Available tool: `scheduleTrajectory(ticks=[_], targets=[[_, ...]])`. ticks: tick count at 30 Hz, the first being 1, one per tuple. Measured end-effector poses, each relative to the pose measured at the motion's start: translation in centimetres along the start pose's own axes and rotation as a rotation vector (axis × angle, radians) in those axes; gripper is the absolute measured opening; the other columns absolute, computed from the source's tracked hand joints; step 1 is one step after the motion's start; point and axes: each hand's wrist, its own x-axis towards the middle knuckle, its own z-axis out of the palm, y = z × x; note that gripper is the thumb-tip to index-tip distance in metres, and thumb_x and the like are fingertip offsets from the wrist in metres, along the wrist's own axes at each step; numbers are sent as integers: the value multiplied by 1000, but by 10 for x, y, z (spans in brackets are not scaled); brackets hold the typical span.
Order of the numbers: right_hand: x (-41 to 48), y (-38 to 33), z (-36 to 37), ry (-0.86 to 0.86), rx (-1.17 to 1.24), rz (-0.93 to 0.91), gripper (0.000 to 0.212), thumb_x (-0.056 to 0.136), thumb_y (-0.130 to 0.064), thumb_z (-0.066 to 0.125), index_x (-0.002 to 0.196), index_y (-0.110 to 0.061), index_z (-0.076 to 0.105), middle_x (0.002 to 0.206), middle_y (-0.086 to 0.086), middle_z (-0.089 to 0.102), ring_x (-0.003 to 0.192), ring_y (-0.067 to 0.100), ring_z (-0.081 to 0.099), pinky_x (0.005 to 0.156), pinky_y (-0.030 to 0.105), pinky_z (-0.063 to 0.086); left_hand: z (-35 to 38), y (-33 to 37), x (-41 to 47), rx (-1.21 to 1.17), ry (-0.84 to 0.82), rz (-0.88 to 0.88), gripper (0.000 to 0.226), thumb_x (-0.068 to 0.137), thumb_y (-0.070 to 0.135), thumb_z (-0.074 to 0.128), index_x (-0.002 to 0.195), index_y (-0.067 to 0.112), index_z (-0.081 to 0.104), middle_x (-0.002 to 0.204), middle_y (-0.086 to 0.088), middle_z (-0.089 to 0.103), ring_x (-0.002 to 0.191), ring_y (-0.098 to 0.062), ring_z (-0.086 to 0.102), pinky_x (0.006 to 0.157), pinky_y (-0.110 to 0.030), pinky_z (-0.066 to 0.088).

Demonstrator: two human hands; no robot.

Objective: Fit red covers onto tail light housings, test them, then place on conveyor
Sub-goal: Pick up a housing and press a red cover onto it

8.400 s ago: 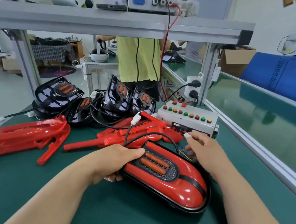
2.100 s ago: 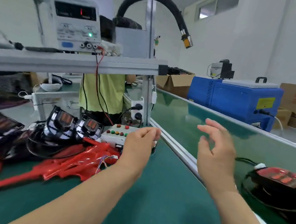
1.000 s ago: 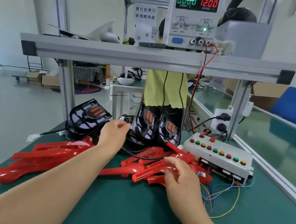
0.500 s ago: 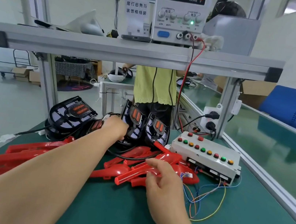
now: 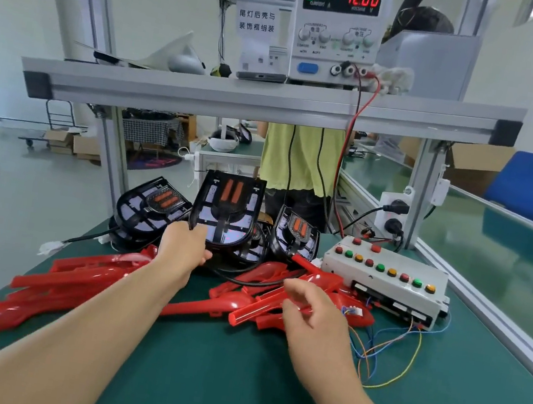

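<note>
Lifted: housing (image 5: 226, 209) — left hand (image 5: 183, 248); cover (image 5: 254, 311) — right hand (image 5: 311, 312).

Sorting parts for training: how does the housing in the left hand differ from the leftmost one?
The held housing is raised upright in the left hand, its orange strips vertical; the leftmost housing lies tilted, untouched, strips diagonal. Both are black with two orange strips; neither wears a red cover like the one the right hand grips.
</note>
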Motion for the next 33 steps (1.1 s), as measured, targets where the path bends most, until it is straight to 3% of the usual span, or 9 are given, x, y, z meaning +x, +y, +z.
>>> scheduleTrajectory(ticks=[3,5,7,12,18,23,25,27,33], targets=[[2,0,0,-29,243,95,33,92,-26,68,124,-30,60,121,-18,64,107,-10,59,99,19,47,-6,-3,-29,-57,-62,-26,22,98,13,46,109,-1,57,71,-9,60,52,-17,51,49,-27,42],[3,-2,1,-76,450,161,55,83,-39,73,133,-28,52,129,-16,60,110,-14,57,94,12,46,-5,-3,-53,-96,-133,-31,17,97,13,48,102,2,59,68,-7,59,48,-15,49,44,-25,39],[5,-4,1,-111,622,186,79,71,-51,70,141,-23,46,136,-10,58,118,-5,57,103,22,46,0,-2,-78,-139,-219,-25,12,96,11,49,93,4,59,67,-8,59,42,-12,49,39,-23,36],[9,-8,-10,-210,1014,159,73,87,-54,62,143,-11,46,135,17,61,123,36,60,103,54,48,17,-6,-121,-107,-415,-9,15,96,8,50,83,6,58,55,-3,59,42,-13,50,39,-21,36],[18,2,-20,-58,1166,366,53,101,-43,43,136,-6,56,127,19,66,121,38,60,95,49,51,20,-14,-127,44,-584,78,31,100,31,53,80,7,59,54,0,64,44,-12,56,41,-20,41],[18,5,-18,-54,1223,405,44,102,-34,44,130,-7,63,126,17,68,116,34,65,99,50,49,-6,-14,-74,140,-167,119,43,96,52,50,83,15,67,73,3,70,57,-12,59,59,-25,48],[16,6,-17,-88,1245,408,43,101,-34,46,127,-7,66,125,18,68,114,35,66,100,51,48,-17,-15,-56,246,-43,146,38,93,53,54,105,19,66,85,10,65,70,-10,59,63,-26,44],[16,7,-17,-119,1252,393,42,98,-33,49,122,-7,70,124,19,68,112,36,67,95,50,50,-20,-18,-46,374,-80,159,49,90,52,60,127,20,59,101,12,62,83,-9,60,65,-26,43],[13,4,-17,-153,1289,356,39,97,-33,48,114,-9,75,122,19,69,111,36,68,86,48,59,10,0,-31,694,-209,314,55,85,47,68,134,23,56,129,-3,61,112,-23,59,88,-33,46]])
